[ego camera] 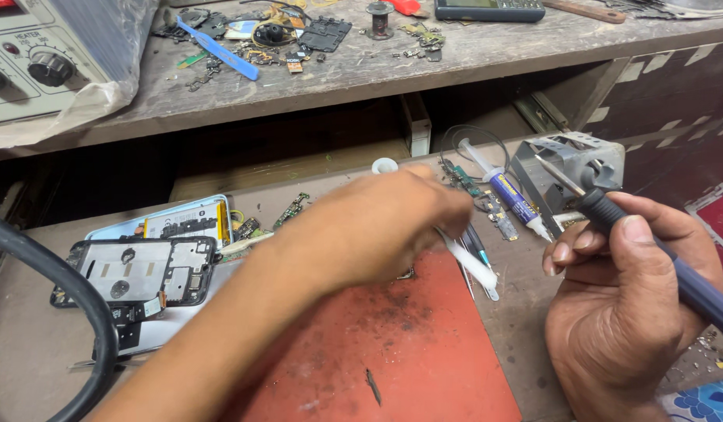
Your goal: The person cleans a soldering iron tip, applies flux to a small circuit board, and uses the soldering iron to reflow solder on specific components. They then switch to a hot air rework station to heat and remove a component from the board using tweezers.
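Observation:
My right hand grips a soldering iron by its dark handle, its metal tip pointing up-left toward a grey metal stand. My left hand reaches across a red work mat, blurred by motion, its fingers closed near a white tube-like tool; whether it grips the tool is unclear. A syringe with a blue label lies just beyond, beside small green circuit boards.
An opened phone frame and a phone back with its battery lie at left. A thick black cable curves at far left. The upper shelf holds a knobbed station, a blue pry tool and loose parts.

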